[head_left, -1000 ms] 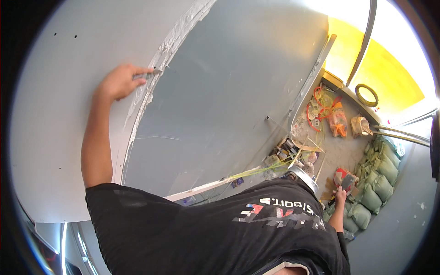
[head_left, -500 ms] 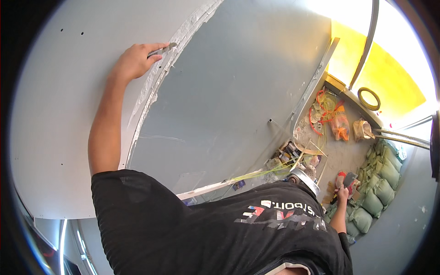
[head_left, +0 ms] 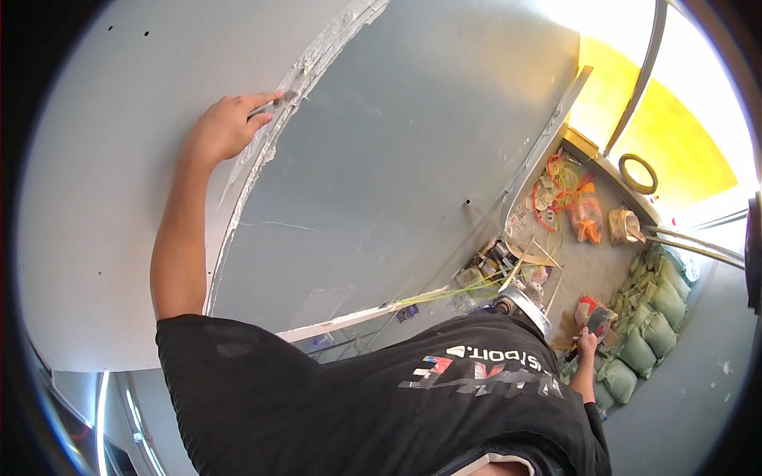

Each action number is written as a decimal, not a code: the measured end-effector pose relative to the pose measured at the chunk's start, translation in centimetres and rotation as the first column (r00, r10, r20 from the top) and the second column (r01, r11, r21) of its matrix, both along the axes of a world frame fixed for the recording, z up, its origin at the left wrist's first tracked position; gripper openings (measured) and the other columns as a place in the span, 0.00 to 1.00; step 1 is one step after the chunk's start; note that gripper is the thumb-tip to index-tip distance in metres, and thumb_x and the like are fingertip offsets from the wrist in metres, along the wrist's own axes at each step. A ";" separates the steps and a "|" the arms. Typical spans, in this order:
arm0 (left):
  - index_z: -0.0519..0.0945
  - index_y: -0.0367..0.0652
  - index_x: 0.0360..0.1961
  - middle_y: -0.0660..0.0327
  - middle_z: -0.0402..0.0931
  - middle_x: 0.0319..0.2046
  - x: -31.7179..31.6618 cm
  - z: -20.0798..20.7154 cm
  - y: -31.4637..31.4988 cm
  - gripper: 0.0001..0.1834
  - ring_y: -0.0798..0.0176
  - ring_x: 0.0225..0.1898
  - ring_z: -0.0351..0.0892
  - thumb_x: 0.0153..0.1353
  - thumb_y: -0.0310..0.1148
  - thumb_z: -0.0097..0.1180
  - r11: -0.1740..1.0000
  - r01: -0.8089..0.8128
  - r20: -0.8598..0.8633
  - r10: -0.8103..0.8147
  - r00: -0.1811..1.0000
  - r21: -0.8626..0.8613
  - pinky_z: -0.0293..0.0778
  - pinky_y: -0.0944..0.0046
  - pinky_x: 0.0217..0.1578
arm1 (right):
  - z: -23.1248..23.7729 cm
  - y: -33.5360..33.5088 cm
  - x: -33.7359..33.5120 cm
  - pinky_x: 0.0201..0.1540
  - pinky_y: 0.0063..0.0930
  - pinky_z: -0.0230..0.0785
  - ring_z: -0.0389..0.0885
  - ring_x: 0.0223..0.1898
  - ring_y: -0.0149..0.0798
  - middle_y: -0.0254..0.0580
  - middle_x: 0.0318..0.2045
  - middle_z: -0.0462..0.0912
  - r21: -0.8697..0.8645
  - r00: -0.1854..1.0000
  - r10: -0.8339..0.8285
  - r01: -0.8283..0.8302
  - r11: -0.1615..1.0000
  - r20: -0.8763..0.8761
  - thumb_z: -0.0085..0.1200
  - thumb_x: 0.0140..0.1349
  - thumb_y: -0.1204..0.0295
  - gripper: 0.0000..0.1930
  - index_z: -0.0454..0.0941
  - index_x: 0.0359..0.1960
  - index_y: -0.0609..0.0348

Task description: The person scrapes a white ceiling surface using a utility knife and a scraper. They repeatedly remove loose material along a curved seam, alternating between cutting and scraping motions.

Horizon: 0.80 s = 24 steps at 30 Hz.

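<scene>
My left hand (head_left: pixel 226 127) is raised against the pale curved panel (head_left: pixel 103 182). Its fingers are closed round a small putty knife (head_left: pixel 287 98), whose blade touches the rough white plaster strip (head_left: pixel 337 47) along the panel's edge. Most of the knife's handle is hidden in the palm. Low at the right, my right hand (head_left: pixel 586 343) grips a tool with a broad dark grey blade (head_left: pixel 596 319), which looks like a wide scraper. A red and white package (head_left: pixel 586 305) shows behind that blade.
Green sandbags (head_left: pixel 639 357) are piled at the right wall. Beyond lie an orange plastic bag (head_left: pixel 586 213), tangled red and yellow cords (head_left: pixel 556 190), a pale sack (head_left: pixel 625 227) and a dark ring (head_left: pixel 638 173). Loose scraps (head_left: pixel 494 260) gather beside the grey wall (head_left: pixel 397 159).
My left hand has slid down and to the left along the plaster strip with the putty knife. My right hand has dropped slightly, and more of the red and white package shows.
</scene>
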<state>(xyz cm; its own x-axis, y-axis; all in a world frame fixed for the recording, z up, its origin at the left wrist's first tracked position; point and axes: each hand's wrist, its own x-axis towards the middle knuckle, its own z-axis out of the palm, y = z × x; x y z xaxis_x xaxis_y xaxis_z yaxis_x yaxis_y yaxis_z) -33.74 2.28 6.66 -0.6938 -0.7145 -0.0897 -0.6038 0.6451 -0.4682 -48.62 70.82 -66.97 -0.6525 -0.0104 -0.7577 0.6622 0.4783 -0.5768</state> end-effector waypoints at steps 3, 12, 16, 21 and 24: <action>0.79 0.70 0.64 0.58 0.87 0.45 -0.7 0.5 0.2 0.20 0.50 0.44 0.86 0.71 0.46 0.56 0.977 0.211 -0.126 -0.213 0.969 -0.024 0.80 0.52 0.50 | -0.5 -0.3 -0.2 0.24 0.37 0.73 0.82 0.21 0.41 0.43 0.18 0.80 0.098 0.994 0.107 -0.107 0.989 0.009 0.48 0.75 0.60 0.17 0.75 0.34 0.63; 0.78 0.68 0.65 0.57 0.83 0.56 -4.2 0.8 -1.1 0.22 0.48 0.53 0.82 0.71 0.42 0.56 0.992 0.124 -0.064 -0.124 0.990 -0.008 0.75 0.53 0.57 | 1.3 -5.2 -4.2 0.28 0.35 0.74 0.82 0.21 0.37 0.41 0.21 0.81 -0.062 0.989 0.093 -0.101 0.993 -0.114 0.48 0.75 0.58 0.18 0.77 0.35 0.62; 0.78 0.66 0.65 0.56 0.83 0.57 -4.0 0.5 -0.8 0.21 0.48 0.54 0.82 0.72 0.42 0.56 0.993 0.118 -0.051 -0.118 0.992 0.005 0.75 0.53 0.57 | 2.5 -5.7 -2.2 0.29 0.35 0.74 0.82 0.21 0.38 0.41 0.20 0.82 0.010 0.989 0.125 -0.124 0.992 -0.083 0.49 0.73 0.57 0.19 0.75 0.33 0.61; 0.80 0.65 0.64 0.54 0.83 0.56 -1.8 0.7 -0.9 0.21 0.49 0.53 0.83 0.71 0.40 0.57 0.995 0.097 0.111 -0.100 0.989 0.033 0.76 0.53 0.57 | -0.6 -2.3 0.8 0.24 0.36 0.72 0.81 0.19 0.39 0.41 0.19 0.78 0.022 0.997 0.067 -0.066 0.998 -0.026 0.50 0.75 0.60 0.17 0.73 0.30 0.59; 0.80 0.64 0.64 0.52 0.83 0.55 0.8 1.7 0.9 0.20 0.48 0.53 0.83 0.71 0.40 0.57 0.988 0.035 -0.067 -0.025 0.997 0.151 0.75 0.54 0.58 | -0.1 -1.9 2.4 0.25 0.40 0.75 0.83 0.19 0.42 0.41 0.20 0.79 0.067 0.999 0.021 -0.017 0.998 -0.050 0.48 0.74 0.59 0.18 0.73 0.33 0.63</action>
